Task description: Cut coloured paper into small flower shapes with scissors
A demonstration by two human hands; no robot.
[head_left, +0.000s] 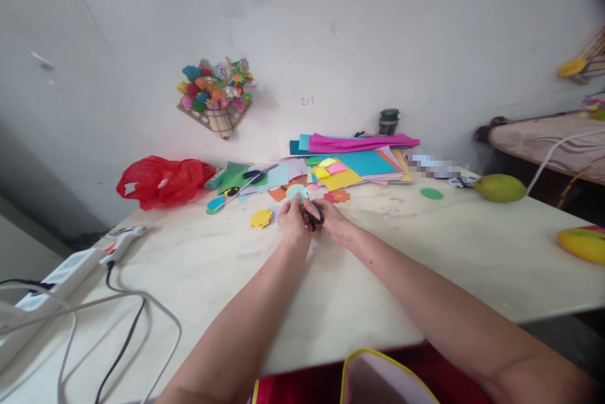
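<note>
My left hand pinches a light blue paper piece with a rounded, scalloped edge. In my right hand is a pair of scissors with dark handles, its blades up against the paper's right side. Both hands are close together above the table. Left of them lies a yellow flower-shaped paper cutout, and just beyond is an orange-red flower cutout. How far the blades are parted is too small to make out.
Coloured sheets are stacked at the wall, with other scissors to their left. A red plastic bag sits far left. Power strips and cables run along the left side. Mango-like fruits lie at right.
</note>
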